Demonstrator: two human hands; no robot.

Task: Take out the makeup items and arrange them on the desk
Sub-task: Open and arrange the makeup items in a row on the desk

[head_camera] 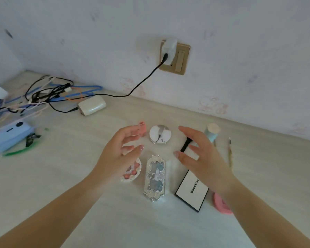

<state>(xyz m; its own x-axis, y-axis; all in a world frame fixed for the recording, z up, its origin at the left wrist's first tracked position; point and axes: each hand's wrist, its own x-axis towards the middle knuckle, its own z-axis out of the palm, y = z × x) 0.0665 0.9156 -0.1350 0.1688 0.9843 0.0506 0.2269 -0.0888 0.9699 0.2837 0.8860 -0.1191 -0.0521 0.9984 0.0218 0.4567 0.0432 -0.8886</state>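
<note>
Makeup items lie in a group on the pale desk (115,221). A white round compact (160,134) sits at the back, with a small pink bottle (142,128) to its left. An ornate silver palette (155,178) lies in the middle. A round pink blush compact (132,173) is partly under my left hand (120,153). A white box with black edges (191,189) lies under my right hand (202,156). A pale blue bottle (211,132), a thin brush (230,153) and a pink round case (221,204) are at the right. Both hands hover open, holding nothing.
A tangle of cables (48,93) and a white charger block (92,105) lie at the back left. A blue pouch (9,136) sits at the left edge. A black cord runs up to a wall socket (174,56). The wall runs close behind the items.
</note>
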